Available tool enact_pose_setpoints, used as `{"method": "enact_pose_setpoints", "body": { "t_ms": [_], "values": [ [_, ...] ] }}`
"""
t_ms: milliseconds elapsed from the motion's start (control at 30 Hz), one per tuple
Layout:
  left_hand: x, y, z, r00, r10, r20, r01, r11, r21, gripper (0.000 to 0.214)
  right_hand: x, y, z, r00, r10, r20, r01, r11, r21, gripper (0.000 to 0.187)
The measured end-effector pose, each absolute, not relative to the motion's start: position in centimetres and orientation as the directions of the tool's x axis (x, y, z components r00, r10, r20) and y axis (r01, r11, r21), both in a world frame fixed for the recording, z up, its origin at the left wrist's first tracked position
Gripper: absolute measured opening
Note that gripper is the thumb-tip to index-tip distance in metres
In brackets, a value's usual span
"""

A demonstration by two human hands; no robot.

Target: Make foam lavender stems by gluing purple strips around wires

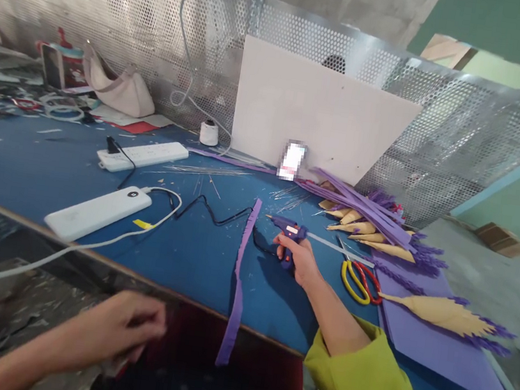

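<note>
My right hand [297, 258] is wrapped around the handle of a dark blue hot glue gun [292, 230], whose nozzle points left. A long clear glue stick [335, 245] sticks out of its back. Just left of the nozzle lies a narrow purple strip [240, 270] with a snipped edge, its near end hanging over the table's front edge. My left hand [132, 325] is in front of the table edge, away from the strip. Its fingers are loosely curled, and nothing shows in them. Scissors [361, 281] with yellow and red handles lie right of my right hand.
Wrapped purple flower stems [441, 313] and purple sheets [441, 350] lie at the right. At the left are a white power bank [97, 212] and a power strip [146, 156], with cables crossing the table. A lit phone [292, 159] leans against a white board [320, 113]. Thin wires [215, 172] lie scattered.
</note>
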State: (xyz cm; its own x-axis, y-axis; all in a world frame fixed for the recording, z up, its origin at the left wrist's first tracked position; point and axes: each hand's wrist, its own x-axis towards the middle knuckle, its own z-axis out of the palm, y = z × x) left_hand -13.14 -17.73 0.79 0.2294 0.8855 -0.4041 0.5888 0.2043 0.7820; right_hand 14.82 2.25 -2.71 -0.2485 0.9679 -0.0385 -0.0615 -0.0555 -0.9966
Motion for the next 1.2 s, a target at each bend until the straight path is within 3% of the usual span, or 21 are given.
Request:
{"method": "enact_pose_setpoints", "body": {
  "t_ms": [67, 133, 200, 233, 300, 433, 600, 733, 767, 800, 833, 900, 1000, 1200],
  "values": [
    [-11.6, -13.4, 2.6, 0.246, 0.947, -0.208, 0.586, 0.026, 0.810, 0.033, 14.8, 2.3, -2.8, -0.224, 0.975, -0.008, -0.108, -0.033, -0.994, 0.028],
    [-9.5, -7.9, 4.4, 0.155, 0.985, 0.083, 0.715, -0.169, 0.679, 0.027, 14.8, 2.3, -2.7, -0.192, 0.981, 0.013, -0.139, -0.014, -0.990, 0.029],
    [-7.3, -2.1, 5.2, 0.018, 0.968, 0.252, 0.852, -0.147, 0.502, 0.026, 14.9, 2.4, -2.5, -0.143, 0.989, 0.025, -0.164, 0.001, -0.987, 0.030],
    [-6.3, 0.7, 5.1, -0.023, 0.964, 0.265, 0.890, -0.101, 0.445, 0.028, 15.0, 2.4, -2.3, -0.115, 0.993, 0.029, -0.170, 0.009, -0.985, 0.031],
    [-5.1, 5.3, 4.2, -0.128, 0.975, 0.181, 0.923, 0.051, 0.382, 0.034, 15.1, 2.5, -2.1, -0.066, 0.997, 0.028, -0.177, 0.016, -0.984, 0.033],
    [-4.8, 9.8, 1.4, -0.173, 0.979, 0.111, 0.913, 0.117, 0.392, 0.040, 15.2, 2.9, -2.0, -0.043, 0.999, 0.004, -0.205, -0.004, -0.979, 0.034],
    [-5.4, 10.0, -0.2, -0.132, 0.987, 0.092, 0.852, 0.065, 0.519, 0.010, 15.4, 2.9, -1.8, -0.037, 0.999, 0.027, -0.242, 0.017, -0.970, 0.030],
    [-4.6, 8.6, 0.6, -0.122, 0.974, 0.189, 0.759, -0.031, 0.650, 0.016, 15.6, 2.8, -1.5, 0.021, 0.996, 0.091, -0.220, 0.093, -0.971, 0.025],
    [-4.2, 7.9, 0.9, -0.109, 0.974, 0.196, 0.694, -0.067, 0.717, 0.018, 15.7, 2.8, -1.4, 0.043, 0.994, 0.096, -0.214, 0.103, -0.971, 0.024],
    [-3.7, 7.2, 1.2, -0.120, 0.980, 0.161, 0.448, -0.091, 0.889, 0.019, 15.8, 2.8, -1.4, 0.068, 0.993, 0.095, -0.213, 0.108, -0.971, 0.023],
    [-3.3, 6.4, 1.4, -0.065, 0.993, 0.094, 0.187, -0.080, 0.979, 0.025, 15.8, 2.8, -1.3, 0.090, 0.992, 0.091, -0.216, 0.108, -0.970, 0.022],
    [-2.4, 4.8, 1.7, 0.024, 1.000, 0.005, -0.118, -0.003, 0.993, 0.036, 15.7, 2.8, -1.2, 0.123, 0.989, 0.083, -0.238, 0.110, -0.965, 0.023],
    [-1.3, 2.7, 1.9, 0.142, 0.989, -0.049, -0.230, 0.081, 0.970, 0.032, 15.5, 2.5, -0.8, 0.128, 0.988, 0.082, -0.258, 0.113, -0.960, 0.023],
    [-0.2, 1.3, 1.5, 0.278, 0.961, 0.009, -0.130, 0.029, 0.991, 0.021, 15.1, 1.8, -0.1, 0.111, 0.992, 0.058, -0.241, 0.083, -0.967, 0.024]
  ]
}}
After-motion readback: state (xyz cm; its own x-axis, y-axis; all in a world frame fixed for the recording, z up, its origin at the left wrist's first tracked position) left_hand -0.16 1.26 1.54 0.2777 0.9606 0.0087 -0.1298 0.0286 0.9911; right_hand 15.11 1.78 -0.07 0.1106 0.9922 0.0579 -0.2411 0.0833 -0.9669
